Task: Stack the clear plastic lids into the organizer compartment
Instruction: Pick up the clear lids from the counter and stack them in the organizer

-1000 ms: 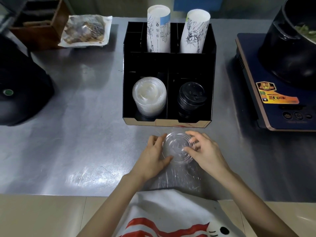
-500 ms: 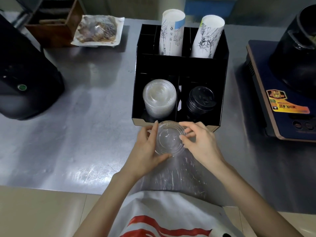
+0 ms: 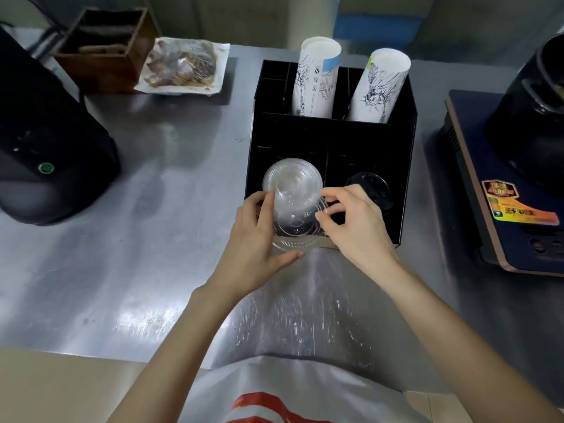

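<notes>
Lid has come forward off the bench — a second ago both hands had it low over the crinkled plastic sleeve [image 3: 308, 303] near the bench's front edge, now it's up at the mouth of the organizer [image 3: 406, 141], overlapping the front-left compartment. Means the carry is basically done; what's left, by my read, is seating it on the stack.

Clear lid [image 3: 297, 222] sits tilted, upper edge leaning against the face of the stack of clear lids [image 3: 291, 178] already in that compartment, lower edge just over the organizer's front lip.

Left hand [image 3: 254, 242]: fingers curled round the lid's left rim, thumb underneath at the bottom edge — gripping. Right hand [image 3: 355, 227]: thumb and forefinger pinching the right rim, other fingers loosely bent, over the divider. So the lid is held between the two hands, rim-only contact.

Black lids [image 3: 370, 187] occupy the front-right compartment, partly hidden by the right hand. Paper cup stacks [image 3: 317, 77] in the back row — not involved.
</notes>
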The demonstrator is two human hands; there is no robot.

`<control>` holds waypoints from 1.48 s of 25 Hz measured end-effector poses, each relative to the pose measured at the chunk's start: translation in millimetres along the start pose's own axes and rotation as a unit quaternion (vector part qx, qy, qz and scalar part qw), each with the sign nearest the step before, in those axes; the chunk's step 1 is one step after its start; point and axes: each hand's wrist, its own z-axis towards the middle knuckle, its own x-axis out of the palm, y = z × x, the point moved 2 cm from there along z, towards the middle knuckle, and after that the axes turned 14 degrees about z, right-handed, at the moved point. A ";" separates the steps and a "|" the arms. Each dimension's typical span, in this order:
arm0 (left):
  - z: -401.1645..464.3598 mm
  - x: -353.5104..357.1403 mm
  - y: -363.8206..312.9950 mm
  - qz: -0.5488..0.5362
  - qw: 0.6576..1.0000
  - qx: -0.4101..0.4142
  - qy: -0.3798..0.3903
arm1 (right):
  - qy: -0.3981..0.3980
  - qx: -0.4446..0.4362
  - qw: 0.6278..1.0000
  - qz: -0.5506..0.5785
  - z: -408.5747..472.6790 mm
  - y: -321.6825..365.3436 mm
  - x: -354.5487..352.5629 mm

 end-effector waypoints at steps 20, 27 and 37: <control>60.3 -1.6 18.5 0.037 0.998 -0.028 0.035 | 0.025 0.022 0.998 -0.046 53.8 -4.8 5.6; 55.9 -2.6 19.4 0.042 0.998 -0.045 0.001 | 0.041 -0.021 0.997 -0.069 48.2 -3.9 5.4; 57.5 3.6 25.7 0.076 0.996 -0.045 0.011 | 0.070 -0.020 0.992 -0.099 37.4 -10.7 15.4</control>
